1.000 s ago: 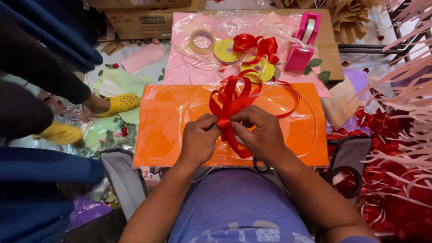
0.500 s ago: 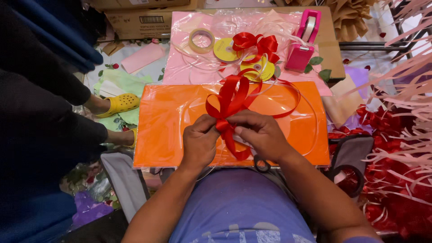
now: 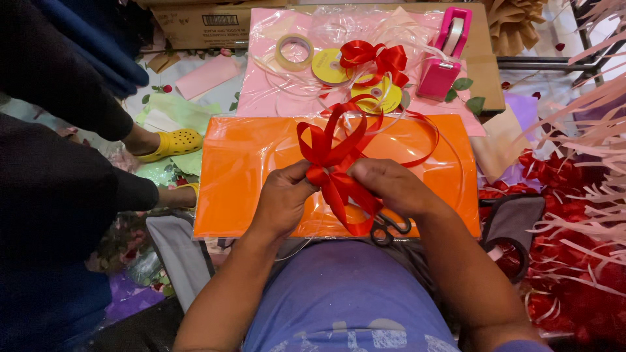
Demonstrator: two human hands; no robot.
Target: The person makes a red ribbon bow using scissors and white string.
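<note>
While both hands meet at one knot, the scene reads from left to right as follows.

Far left: a second person in dark clothing stands by, one foot in a yellow perforated clog [image 3: 175, 143] on the floor.
Work surface: a sheet of glossy orange wrapping paper [image 3: 248, 169] under clear film lies flat and carries the work.
Left hand: the left hand [image 3: 282, 199] has its fingers clamped on the centre of the red satin ribbon bow [image 3: 332, 156], thumb on the near side.
Bow: it stands above the orange sheet, between the two hands, loops fanned upward and tails hanging toward the body.
Right hand: the right hand [image 3: 390, 186] has its fingers closed on the same knot from the other side.
Doing it well: judging by the grip, the pinch at the middle should stay tight while the loops are spread evenly, so that none slips loose.
Near edge: black-handled scissors [image 3: 389, 229] lie just beside the right wrist.
Back: a second, finished red ribbon bow [image 3: 375, 55] rests on yellow flat ribbon spools [image 3: 328, 67].
Back right: a pink plastic tape dispenser [image 3: 444, 57] stands upright.
</note>
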